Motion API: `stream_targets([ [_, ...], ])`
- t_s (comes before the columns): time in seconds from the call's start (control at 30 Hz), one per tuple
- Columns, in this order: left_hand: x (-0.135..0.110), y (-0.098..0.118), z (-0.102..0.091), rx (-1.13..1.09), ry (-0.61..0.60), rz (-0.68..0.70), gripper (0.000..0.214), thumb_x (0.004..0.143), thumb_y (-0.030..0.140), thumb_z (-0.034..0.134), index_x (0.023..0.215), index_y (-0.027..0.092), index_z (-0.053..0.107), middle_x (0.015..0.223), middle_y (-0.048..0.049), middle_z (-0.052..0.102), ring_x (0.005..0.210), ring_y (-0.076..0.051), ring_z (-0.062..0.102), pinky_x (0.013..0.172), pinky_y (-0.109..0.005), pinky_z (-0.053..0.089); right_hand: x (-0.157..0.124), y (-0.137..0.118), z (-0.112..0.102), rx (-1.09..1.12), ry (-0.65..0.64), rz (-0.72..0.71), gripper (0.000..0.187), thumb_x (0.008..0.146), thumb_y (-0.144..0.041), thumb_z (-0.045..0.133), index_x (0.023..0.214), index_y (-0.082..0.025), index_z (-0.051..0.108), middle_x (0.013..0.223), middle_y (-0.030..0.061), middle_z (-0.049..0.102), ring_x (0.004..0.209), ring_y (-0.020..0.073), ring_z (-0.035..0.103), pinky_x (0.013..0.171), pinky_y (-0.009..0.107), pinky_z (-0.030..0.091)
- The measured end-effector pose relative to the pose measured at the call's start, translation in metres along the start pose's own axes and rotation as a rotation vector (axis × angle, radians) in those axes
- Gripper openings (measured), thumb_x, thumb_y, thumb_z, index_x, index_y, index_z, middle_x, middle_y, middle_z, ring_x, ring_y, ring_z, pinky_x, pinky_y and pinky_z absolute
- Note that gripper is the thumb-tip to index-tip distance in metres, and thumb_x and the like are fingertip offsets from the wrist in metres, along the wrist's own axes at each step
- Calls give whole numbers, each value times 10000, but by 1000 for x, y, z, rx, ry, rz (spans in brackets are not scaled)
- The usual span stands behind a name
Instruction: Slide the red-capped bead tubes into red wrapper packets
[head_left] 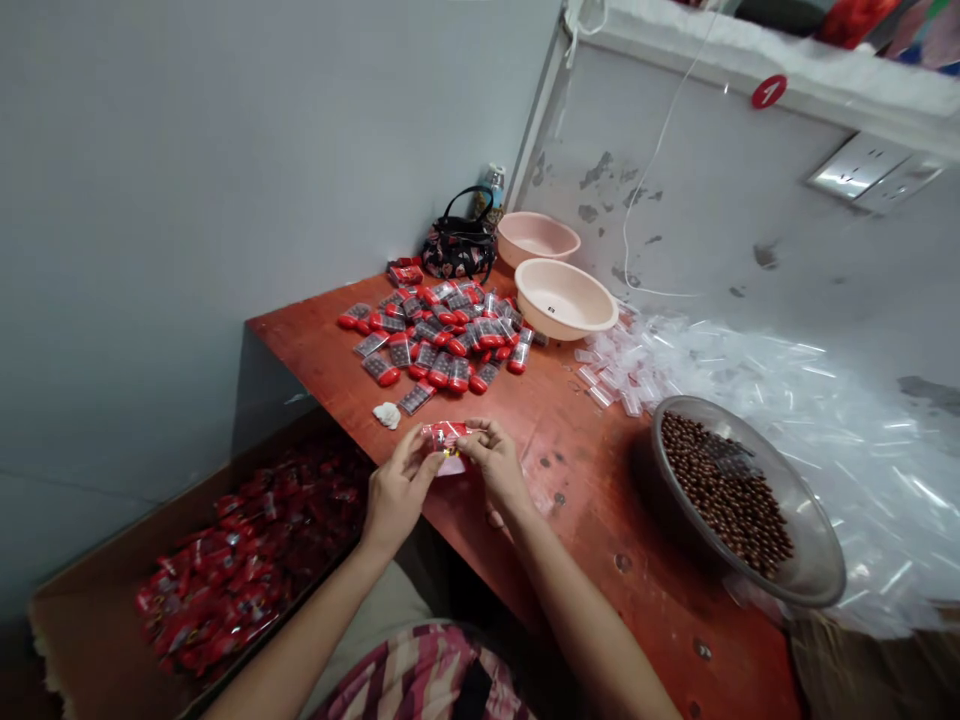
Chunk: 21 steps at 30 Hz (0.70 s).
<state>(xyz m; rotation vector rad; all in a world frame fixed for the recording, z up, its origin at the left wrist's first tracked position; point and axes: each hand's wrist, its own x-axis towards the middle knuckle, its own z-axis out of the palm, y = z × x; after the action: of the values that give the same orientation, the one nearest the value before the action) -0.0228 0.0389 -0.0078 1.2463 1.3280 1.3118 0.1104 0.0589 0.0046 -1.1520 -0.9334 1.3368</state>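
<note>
A small red printed packet (445, 438) is held between my two hands at the near edge of the red table (555, 540). My left hand (401, 485) pinches its left side with thumb and fingers. On its right side, my right hand (491, 465) has closed thumb and fingers too. Just beyond lie a crumpled white lump (387, 415) and a heap of clear boxes with red ends (457, 330), filled with dark balls. Whether the packet holds anything inside, I cannot tell.
At right stands a grey bowl (817, 560) of brown balls (720, 490), beside a pile of clear plastic cases (847, 430). Two pale basins (566, 325) and a black floral handbag (459, 250) stand at the back. Below left, a cardboard box (82, 630) holds red packets (232, 570).
</note>
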Motion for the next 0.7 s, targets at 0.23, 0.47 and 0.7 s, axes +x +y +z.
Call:
stream_targets([
  [0.23, 8, -2, -5, -445, -149, -447, 238, 605, 348, 681, 615, 112, 650, 627, -55, 654, 643, -176, 621, 618, -271, 500, 30, -11, -4, -620, -156, -166, 153, 799, -287, 477, 851, -169, 561, 683, 20, 617, 577, 143, 555, 548, 255, 433],
  [0.47, 8, 0, -15, -630, -5, -603, 179, 584, 259, 715, 585, 97, 637, 577, -37, 638, 536, -107, 583, 528, -201, 492, 109, -41, -11, -1730, -398, -810, 377, 822, -87, 383, 1180, -182, 455, 1383, 102, 294, 1237, 272, 271, 909, 424, 301],
  [0.7, 12, 2, -19, -905, 159, -680, 53, 656, 138, 660, 654, 102, 622, 609, -31, 637, 530, -105, 591, 524, -221, 528, 105, -34, -16, -1424, -343, -716, 264, 830, -145, 418, 1073, -158, 520, 1204, 112, 517, 1105, 264, 434, 867, 384, 336],
])
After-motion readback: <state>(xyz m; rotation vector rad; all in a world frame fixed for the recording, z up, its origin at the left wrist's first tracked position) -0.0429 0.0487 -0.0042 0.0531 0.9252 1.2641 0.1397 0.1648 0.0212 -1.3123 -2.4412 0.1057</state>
